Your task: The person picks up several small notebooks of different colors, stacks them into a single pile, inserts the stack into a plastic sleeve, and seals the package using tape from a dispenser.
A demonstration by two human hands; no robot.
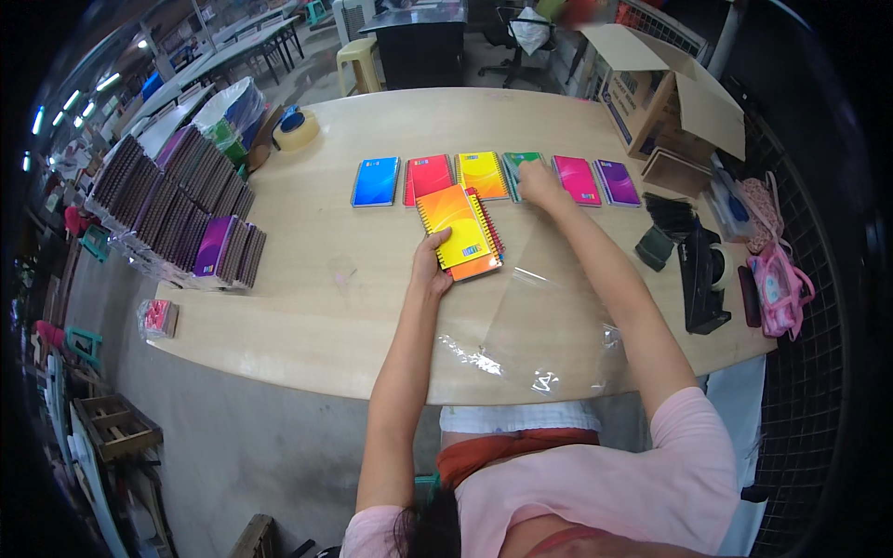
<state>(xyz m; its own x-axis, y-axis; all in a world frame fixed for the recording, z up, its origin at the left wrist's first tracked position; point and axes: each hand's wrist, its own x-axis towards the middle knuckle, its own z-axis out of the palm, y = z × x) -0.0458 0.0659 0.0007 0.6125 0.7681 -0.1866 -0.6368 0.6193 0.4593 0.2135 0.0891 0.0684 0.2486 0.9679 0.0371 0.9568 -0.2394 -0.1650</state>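
Spiral notebooks (461, 228), glossy yellow, orange, red, gripped by left fingers (438, 240), right fingers (531, 175) on green notebook (523, 156), grip unclear

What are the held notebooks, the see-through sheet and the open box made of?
Held notebooks: probably paper with glossy card covers, from their sheen; the coils could be wire or plastic.
See-through sheet: apparently thin, smooth plastic, given its crinkled glints.
Open box: likely matte brown cardboard, given its folded flaps.
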